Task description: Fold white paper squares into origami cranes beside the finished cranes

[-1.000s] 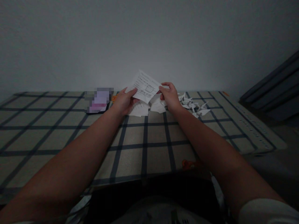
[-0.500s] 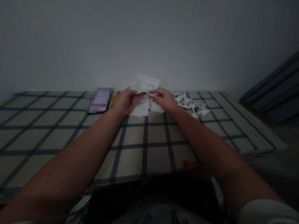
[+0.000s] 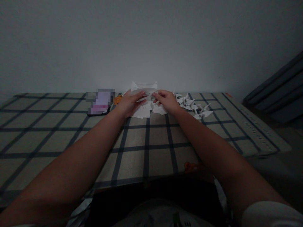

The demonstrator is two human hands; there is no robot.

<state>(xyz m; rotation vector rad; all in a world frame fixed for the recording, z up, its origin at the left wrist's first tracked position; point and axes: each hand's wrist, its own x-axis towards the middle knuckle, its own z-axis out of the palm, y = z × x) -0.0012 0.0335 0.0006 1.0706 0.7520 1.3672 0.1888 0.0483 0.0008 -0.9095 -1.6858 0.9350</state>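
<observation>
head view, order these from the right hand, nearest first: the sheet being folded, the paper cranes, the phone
1. sheet: pinched in the right hand, with the left hand on its other end.
2. paper cranes: piled just to the right of that hand.
3. phone: far left, beyond the left hand.

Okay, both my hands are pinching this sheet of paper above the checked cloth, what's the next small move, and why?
Probably press the fold flat and crease it. The sheet is bent over between the left hand and the right hand, both pinching its near edge, while its far part stands loose above the paper pieces.
</observation>
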